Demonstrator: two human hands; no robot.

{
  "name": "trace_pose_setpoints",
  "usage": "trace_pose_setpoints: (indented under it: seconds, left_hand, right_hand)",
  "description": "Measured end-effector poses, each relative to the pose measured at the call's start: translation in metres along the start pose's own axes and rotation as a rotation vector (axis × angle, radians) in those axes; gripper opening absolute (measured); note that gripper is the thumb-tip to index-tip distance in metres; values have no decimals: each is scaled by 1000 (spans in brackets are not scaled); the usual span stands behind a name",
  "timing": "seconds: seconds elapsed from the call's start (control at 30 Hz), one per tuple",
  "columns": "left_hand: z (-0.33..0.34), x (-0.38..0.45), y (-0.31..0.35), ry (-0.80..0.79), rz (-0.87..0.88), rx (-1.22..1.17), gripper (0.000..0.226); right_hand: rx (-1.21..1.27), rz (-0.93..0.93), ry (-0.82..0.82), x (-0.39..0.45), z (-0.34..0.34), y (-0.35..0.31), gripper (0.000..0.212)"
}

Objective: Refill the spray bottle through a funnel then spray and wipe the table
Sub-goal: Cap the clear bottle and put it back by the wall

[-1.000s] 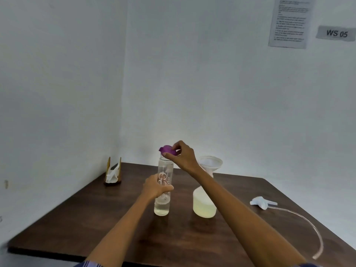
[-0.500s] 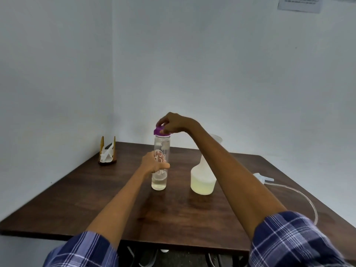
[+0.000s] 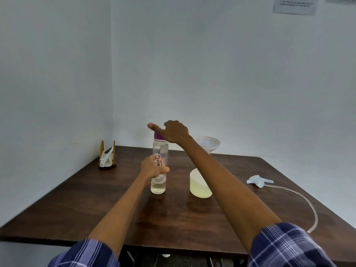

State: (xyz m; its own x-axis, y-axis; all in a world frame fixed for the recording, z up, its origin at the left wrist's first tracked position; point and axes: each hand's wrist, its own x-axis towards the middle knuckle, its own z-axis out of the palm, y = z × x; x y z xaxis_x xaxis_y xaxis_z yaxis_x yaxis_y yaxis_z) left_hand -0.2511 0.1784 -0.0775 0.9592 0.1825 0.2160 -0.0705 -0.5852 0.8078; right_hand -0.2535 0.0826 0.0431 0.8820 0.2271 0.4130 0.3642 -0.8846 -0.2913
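Note:
A clear water bottle (image 3: pixel 159 151) with a purple cap (image 3: pixel 157 136) stands upright on the dark wooden table (image 3: pixel 86 205), with a little liquid at its bottom. My left hand (image 3: pixel 153 167) grips its middle. My right hand (image 3: pixel 173 131) rests on top of the cap, thumb sticking out to the left. Right of it stands the translucent spray bottle (image 3: pixel 199 186), part full of pale yellow liquid, with a white funnel (image 3: pixel 209 143) in its neck. My right forearm crosses in front of it. The spray head (image 3: pixel 258 181) with its clear tube (image 3: pixel 306 201) lies at the right.
A wooden napkin holder (image 3: pixel 107 157) with white tissues stands at the table's back left corner. White walls close in the table at the left and behind. A printed sheet (image 3: pixel 294 5) hangs on the wall at the top right.
The purple cap, held tilted above the bottle's mouth a second ago, now sits on the bottle under my right hand. The camera has tilted down and my sleeves have come into view.

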Motion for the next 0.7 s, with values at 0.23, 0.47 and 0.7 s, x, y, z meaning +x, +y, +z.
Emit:
trace_pose_setpoints:
  seconds: [0.23,0.47,0.7]
  left_hand:
    - [0,1,0,-19,1,24,53]
    - [0,0,0,-9,-7,28,50]
    - [-1,2,-1,-17,-9,-8,46]
  right_hand:
    - [229,-14,190,-4,-15,20,76]
    - [321,-91,-24,-7,-14,13,62]
    - [155,26,171,-6,2,17,67]
